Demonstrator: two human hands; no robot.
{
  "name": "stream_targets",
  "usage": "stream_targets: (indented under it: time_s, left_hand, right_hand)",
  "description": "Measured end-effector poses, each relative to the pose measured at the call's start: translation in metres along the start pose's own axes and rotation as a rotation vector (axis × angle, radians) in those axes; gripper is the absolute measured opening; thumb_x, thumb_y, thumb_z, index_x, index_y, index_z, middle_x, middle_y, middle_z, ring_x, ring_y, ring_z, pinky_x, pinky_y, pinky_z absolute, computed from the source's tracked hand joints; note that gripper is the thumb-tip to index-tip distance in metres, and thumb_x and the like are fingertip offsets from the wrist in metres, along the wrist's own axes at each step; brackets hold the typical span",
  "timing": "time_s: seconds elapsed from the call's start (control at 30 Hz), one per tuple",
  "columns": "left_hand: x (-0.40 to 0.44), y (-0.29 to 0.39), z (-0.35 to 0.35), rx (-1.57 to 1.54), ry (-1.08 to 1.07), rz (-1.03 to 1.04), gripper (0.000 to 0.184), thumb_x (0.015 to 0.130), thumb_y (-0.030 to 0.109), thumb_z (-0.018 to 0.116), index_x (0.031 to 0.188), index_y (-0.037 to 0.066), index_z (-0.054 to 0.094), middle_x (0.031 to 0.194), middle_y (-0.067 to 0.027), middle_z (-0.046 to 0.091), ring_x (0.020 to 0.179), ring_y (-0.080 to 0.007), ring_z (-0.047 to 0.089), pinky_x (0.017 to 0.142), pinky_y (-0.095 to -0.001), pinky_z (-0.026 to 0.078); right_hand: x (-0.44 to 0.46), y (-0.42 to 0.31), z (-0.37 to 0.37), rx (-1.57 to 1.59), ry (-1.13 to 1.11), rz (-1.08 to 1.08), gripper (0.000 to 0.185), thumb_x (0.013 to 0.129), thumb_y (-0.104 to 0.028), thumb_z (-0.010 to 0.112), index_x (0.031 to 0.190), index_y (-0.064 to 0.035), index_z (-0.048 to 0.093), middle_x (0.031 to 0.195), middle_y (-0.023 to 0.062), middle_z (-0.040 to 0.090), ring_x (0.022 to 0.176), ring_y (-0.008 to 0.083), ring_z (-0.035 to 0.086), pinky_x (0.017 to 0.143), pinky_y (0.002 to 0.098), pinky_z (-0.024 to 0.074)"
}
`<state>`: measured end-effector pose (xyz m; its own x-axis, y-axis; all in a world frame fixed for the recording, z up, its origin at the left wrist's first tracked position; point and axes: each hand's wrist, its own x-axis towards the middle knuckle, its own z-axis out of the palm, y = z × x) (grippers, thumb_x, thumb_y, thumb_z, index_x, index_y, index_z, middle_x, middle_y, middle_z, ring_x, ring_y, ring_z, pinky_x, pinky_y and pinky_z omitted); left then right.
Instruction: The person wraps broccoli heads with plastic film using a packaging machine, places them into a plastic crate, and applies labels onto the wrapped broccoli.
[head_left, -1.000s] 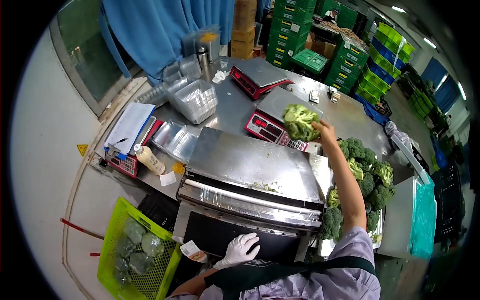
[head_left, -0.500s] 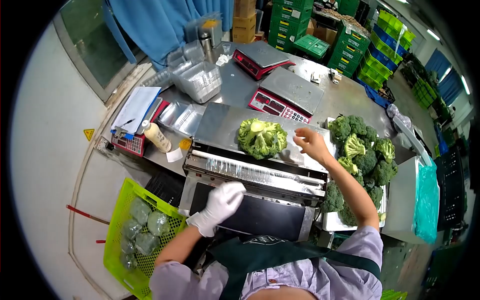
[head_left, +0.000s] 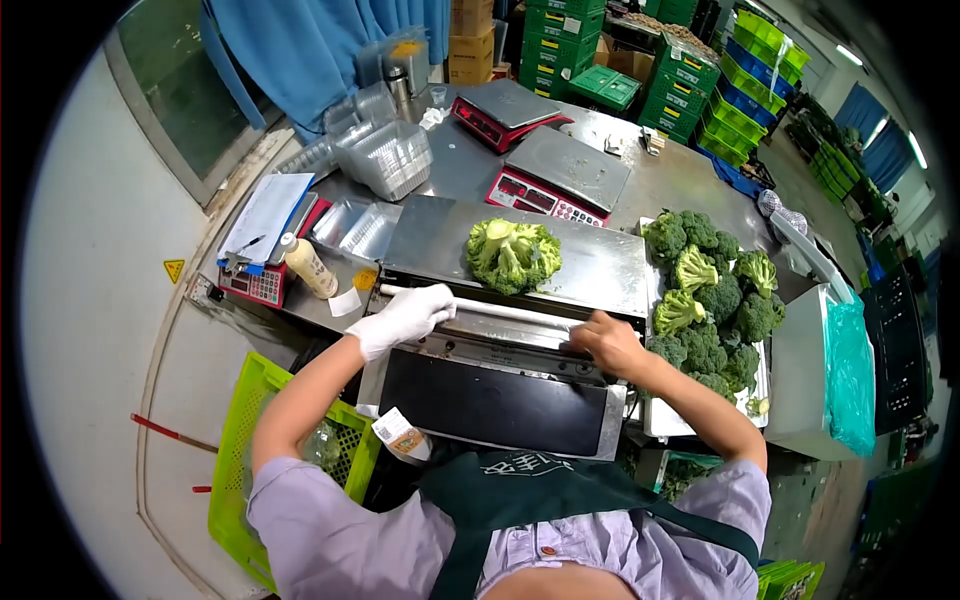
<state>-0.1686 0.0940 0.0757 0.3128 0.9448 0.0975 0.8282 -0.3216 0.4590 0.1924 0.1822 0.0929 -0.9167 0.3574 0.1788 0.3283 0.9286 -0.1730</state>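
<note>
A broccoli head (head_left: 512, 257) lies stem up on the metal top of the wrapping machine (head_left: 420, 232). Below it runs a white film roll (head_left: 515, 313). My left hand (head_left: 418, 315), in a white glove, is closed at the roll's left part; what its fingers pinch is too small to make out. My bare right hand (head_left: 607, 344) is closed at the right end of the film slot, and its grip is likewise unclear. The black plate (head_left: 490, 400) lies in front of both hands.
Several broccoli heads (head_left: 718, 297) fill a white tray at the right. Behind the machine stand red scales (head_left: 548, 195) and clear plastic trays (head_left: 385, 160). A bottle (head_left: 310, 267) and clipboard (head_left: 265, 222) are at the left. A green crate (head_left: 235, 440) sits lower left.
The broccoli went from my right hand onto the metal top. My right hand has come down to the film slot and closed. My left hand has moved up from the black plate to the roll.
</note>
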Motion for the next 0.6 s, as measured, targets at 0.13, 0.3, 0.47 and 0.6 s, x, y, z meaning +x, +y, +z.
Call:
stream_targets:
  time_s: [0.13,0.3,0.47,0.6]
  left_hand:
    - [-0.025,0.03,-0.062,-0.497,-0.261,-0.167,0.004,0.086,0.007,0.051,0.084,0.004,0.052,0.079,-0.0045,0.054,0.072,-0.0138,0.058,0.065,-0.0268,0.047]
    - [0.0,0.06,-0.124,-1.048,-0.167,-0.053,0.011,0.087,0.009,0.058,0.085,0.003,0.05,0.088,-0.0047,0.051,0.097,-0.0222,0.061,0.085,-0.0325,0.049]
    - [0.02,0.079,-0.139,-1.101,-0.136,0.057,0.01,0.086,0.01,0.059,0.088,0.002,0.053,0.092,-0.0051,0.054,0.094,-0.0187,0.059,0.084,-0.0312,0.048]
    - [0.014,0.079,-0.134,-1.133,-0.179,-0.014,0.008,0.089,0.01,0.055,0.09,0.003,0.052,0.097,-0.0057,0.056,0.098,-0.0154,0.056,0.082,-0.0292,0.047]
  right_hand:
    - [-0.036,-0.053,-0.097,0.758,-0.032,0.23,0.009,0.091,-0.009,0.051,0.089,-0.0019,0.056,0.072,0.0113,0.064,0.061,0.0185,0.064,0.052,0.0309,0.0508]
    - [-0.053,-0.065,-0.203,1.018,0.689,0.238,0.008,0.091,-0.004,0.051,0.092,0.003,0.055,0.089,0.0118,0.066,0.07,0.0157,0.066,0.056,0.0252,0.0548]
    - [-0.004,-0.027,-0.141,0.554,0.121,0.46,0.068,0.075,-0.026,0.075,0.132,-0.0057,0.044,0.102,0.0151,0.063,0.079,0.0192,0.065,0.062,0.0285,0.0541]
    - [0.03,-0.014,-0.058,0.372,0.074,0.423,0.059,0.078,-0.024,0.071,0.127,-0.0058,0.043,0.098,0.0204,0.063,0.062,0.0309,0.062,0.062,0.0386,0.0512]
